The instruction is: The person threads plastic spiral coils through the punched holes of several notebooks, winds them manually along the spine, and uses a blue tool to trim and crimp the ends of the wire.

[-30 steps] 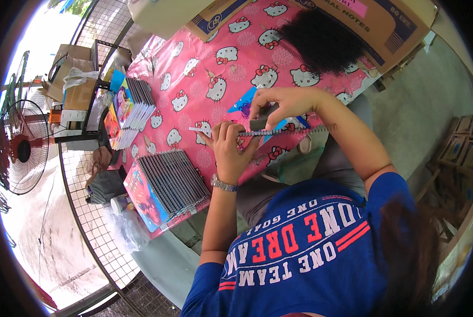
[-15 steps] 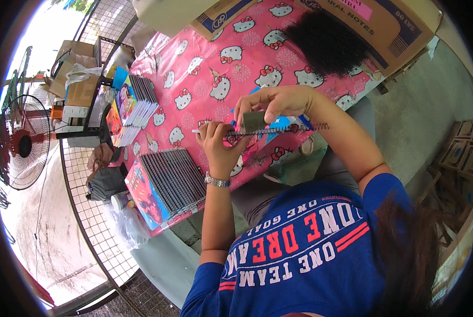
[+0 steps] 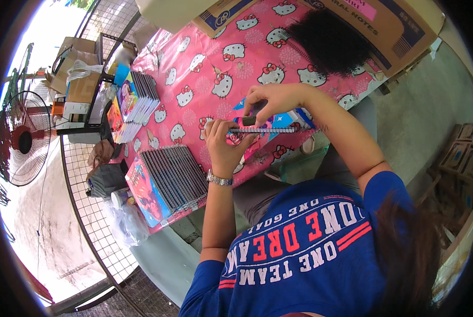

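My left hand (image 3: 222,138) is closed on the left end of a spiral notebook (image 3: 281,136) with a colourful blue and pink cover. A dark wire coil (image 3: 271,130) runs along the edge facing me, and its loose end sticks out past the right side. Above that edge, the bent fingers of my right hand (image 3: 271,101) grip a small dark olive block (image 3: 249,121). The block is close to the coil; I cannot tell whether they touch. Left of my left hand stands a stack of spiral notebooks (image 3: 174,177), their bound edges toward me.
A second notebook pile (image 3: 141,100) lies farther left on the pink patterned tablecloth (image 3: 194,84). Loose black coils (image 3: 329,42) are heaped at the far right, against a cardboard box (image 3: 389,31). A fan (image 3: 22,138) stands beyond the wire mesh at left.
The block has tipped and shows less of its face as my right hand shifted slightly. The coil's loose end at the right looks shorter. A pale tip left of my left hand no longer shows.
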Demonstrator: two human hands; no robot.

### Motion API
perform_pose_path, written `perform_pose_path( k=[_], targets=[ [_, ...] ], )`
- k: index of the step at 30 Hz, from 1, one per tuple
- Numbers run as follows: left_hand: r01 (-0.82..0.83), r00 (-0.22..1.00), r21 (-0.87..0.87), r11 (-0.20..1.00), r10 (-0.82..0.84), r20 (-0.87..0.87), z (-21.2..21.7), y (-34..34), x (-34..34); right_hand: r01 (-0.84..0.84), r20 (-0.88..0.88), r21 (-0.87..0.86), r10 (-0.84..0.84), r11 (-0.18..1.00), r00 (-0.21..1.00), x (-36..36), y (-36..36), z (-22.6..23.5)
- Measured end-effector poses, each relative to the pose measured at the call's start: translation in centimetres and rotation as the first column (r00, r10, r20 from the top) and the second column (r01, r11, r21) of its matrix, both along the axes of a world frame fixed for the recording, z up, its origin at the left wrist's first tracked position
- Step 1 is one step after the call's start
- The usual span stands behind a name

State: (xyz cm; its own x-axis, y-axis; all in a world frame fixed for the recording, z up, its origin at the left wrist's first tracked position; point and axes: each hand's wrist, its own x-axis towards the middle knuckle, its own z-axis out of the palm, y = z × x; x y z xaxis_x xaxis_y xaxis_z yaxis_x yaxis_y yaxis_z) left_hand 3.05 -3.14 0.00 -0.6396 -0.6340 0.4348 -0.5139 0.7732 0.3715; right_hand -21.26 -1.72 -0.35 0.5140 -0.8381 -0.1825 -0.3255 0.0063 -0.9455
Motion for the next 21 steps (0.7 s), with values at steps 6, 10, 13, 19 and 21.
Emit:
perform_pose_path(
  k=[6,10,13,19,21],
  targets=[
    [-0.013,0.995,0.167,0.986,0.030,-0.100,0.1,-1.5,1.7,-0.063,0.321,0.056,0.042,0.996,0.946,0.9,-0.7,-0.1],
    [0.007,0.993,0.354,0.935,0.034,-0.111,0.2,-2.4,2.0,-0.261,0.774,0.163,0.041,0.952,0.632,1.9,-1.5,-0.9],
    [0.024,0.993,0.417,0.909,0.028,-0.117,0.0,-3.0,2.5,-0.023,0.158,-0.025,0.027,0.999,0.987,1.6,-2.2,0.4],
    [0.066,0.985,0.428,0.901,0.010,-0.173,-0.5,-3.4,2.7,-0.021,0.084,-0.063,0.026,0.998,0.996,1.8,-1.8,0.7],
    [0.081,0.983,0.419,0.904,-0.002,-0.185,-0.8,-3.5,2.9,-0.106,0.511,0.070,0.055,0.992,0.858,2.5,-1.6,0.0]
  ],
)
